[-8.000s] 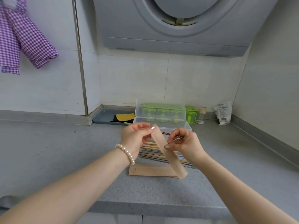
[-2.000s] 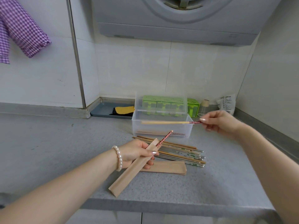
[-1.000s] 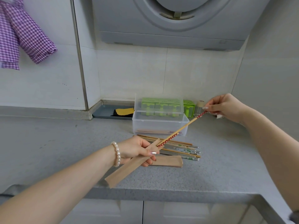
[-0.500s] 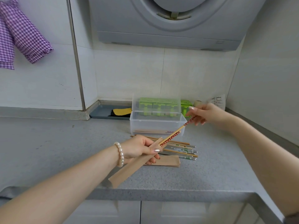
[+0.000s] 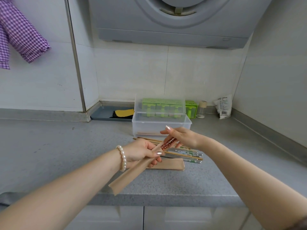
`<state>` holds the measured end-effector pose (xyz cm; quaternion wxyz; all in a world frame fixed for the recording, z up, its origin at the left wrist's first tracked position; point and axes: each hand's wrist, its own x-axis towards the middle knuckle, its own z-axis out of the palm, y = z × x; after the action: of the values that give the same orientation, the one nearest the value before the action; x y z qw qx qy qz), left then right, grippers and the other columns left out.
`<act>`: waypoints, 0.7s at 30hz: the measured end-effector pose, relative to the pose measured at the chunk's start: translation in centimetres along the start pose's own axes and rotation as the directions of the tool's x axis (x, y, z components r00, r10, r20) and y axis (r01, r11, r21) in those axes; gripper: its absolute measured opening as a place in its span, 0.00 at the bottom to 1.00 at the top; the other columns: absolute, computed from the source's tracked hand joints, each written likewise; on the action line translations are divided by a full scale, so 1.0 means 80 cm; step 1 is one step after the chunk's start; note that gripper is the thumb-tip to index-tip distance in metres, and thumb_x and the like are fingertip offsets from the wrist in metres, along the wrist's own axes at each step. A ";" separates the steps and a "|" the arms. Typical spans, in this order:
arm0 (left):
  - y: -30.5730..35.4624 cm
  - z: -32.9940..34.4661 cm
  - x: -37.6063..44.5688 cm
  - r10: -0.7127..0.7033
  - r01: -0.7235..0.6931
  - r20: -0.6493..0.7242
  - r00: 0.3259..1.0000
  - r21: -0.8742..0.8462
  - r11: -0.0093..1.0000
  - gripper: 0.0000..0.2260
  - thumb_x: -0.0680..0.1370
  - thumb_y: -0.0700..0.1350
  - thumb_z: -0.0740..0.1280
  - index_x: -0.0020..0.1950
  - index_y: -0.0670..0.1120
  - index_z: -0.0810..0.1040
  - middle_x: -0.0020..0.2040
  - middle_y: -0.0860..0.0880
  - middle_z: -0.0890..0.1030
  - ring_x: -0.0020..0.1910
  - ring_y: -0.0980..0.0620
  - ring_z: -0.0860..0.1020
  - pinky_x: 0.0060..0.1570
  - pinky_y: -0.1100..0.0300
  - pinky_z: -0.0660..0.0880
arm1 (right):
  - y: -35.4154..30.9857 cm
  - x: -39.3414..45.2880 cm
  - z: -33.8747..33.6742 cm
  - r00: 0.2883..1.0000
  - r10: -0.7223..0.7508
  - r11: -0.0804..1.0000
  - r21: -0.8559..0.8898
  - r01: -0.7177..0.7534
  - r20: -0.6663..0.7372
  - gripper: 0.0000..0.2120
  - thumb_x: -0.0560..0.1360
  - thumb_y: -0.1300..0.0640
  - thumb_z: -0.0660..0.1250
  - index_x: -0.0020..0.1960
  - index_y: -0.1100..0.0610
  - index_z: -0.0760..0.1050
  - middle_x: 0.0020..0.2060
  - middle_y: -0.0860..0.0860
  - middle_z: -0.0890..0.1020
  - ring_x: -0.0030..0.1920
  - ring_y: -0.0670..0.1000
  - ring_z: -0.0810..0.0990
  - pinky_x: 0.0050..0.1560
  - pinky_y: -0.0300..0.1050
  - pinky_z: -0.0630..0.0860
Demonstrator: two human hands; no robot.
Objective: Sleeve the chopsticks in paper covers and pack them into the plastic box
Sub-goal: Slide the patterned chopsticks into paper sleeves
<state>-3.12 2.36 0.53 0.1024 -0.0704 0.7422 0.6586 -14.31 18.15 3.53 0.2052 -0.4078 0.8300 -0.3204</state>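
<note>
At centre frame the long brown paper sleeve (image 5: 132, 170) slants toward the lower left, red-patterned chopstick ends (image 5: 168, 143) poking from its mouth. The left hand (image 5: 141, 154) grasps the sleeve; the right hand (image 5: 181, 136), fingers straight, presses on the chopstick ends. Behind lie loose chopsticks (image 5: 182, 153), spare flat brown paper sleeves (image 5: 167, 165) and the open clear plastic box (image 5: 161, 127) on the grey counter (image 5: 49, 146).

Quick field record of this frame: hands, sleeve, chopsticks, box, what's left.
left hand: grips paper sleeve, tilted over the counter edge
right hand: fingers straight, pressing the ends of the red-patterned chopsticks
chopsticks: mostly inside the sleeve, patterned ends showing
plastic box: lid up, something flat inside
loose chopsticks: pile on counter in front of box
spare sleeves: flat stack beside the pile
</note>
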 end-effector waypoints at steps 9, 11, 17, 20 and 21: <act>-0.006 0.001 0.010 -0.007 0.007 -0.013 1.000 0.040 0.999 0.06 0.78 0.33 0.61 0.47 0.37 0.78 0.35 0.45 0.80 0.28 0.56 0.77 0.29 0.65 0.74 | 0.021 0.005 0.016 0.995 0.015 0.953 0.301 -0.043 0.095 0.32 0.73 0.35 0.50 0.74 0.47 0.56 0.60 0.56 0.76 0.55 0.54 0.80 0.50 0.46 0.76; -0.007 0.001 0.012 -0.009 0.009 0.000 1.000 0.064 0.998 0.06 0.78 0.33 0.61 0.49 0.36 0.78 0.36 0.45 0.81 0.29 0.57 0.78 0.29 0.65 0.75 | 0.030 0.007 0.015 0.989 0.022 0.881 0.465 -0.088 0.144 0.26 0.77 0.39 0.51 0.73 0.47 0.57 0.60 0.58 0.75 0.56 0.57 0.80 0.49 0.47 0.76; 0.001 -0.003 0.020 0.012 -0.012 0.008 1.000 0.030 0.999 0.05 0.77 0.35 0.63 0.49 0.41 0.77 0.39 0.46 0.84 0.32 0.54 0.81 0.32 0.63 0.78 | 0.045 0.007 -0.001 0.998 0.063 0.846 0.531 -0.038 -0.028 0.13 0.80 0.53 0.56 0.62 0.57 0.69 0.38 0.57 0.77 0.34 0.53 0.77 0.34 0.44 0.72; 0.006 -0.004 0.028 0.007 -0.007 -0.007 1.000 0.026 1.000 0.03 0.77 0.35 0.63 0.49 0.41 0.75 0.40 0.45 0.84 0.33 0.52 0.82 0.32 0.63 0.78 | 0.050 0.005 0.000 0.998 0.053 0.881 0.471 -0.032 -0.030 0.15 0.81 0.48 0.53 0.59 0.58 0.69 0.32 0.54 0.73 0.30 0.50 0.70 0.32 0.44 0.65; 0.008 -0.004 0.031 -0.001 0.001 -0.002 1.000 0.028 1.000 0.03 0.77 0.35 0.63 0.48 0.41 0.75 0.41 0.45 0.84 0.34 0.52 0.82 0.32 0.63 0.79 | 0.052 0.006 0.004 0.999 0.039 0.899 0.437 -0.032 -0.007 0.17 0.80 0.46 0.51 0.59 0.57 0.68 0.32 0.53 0.73 0.31 0.50 0.70 0.32 0.43 0.65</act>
<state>-5.69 2.19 0.57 0.1030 -0.0697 0.7514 0.6480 -16.65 19.59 0.32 0.2907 -0.3339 0.7459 -0.4976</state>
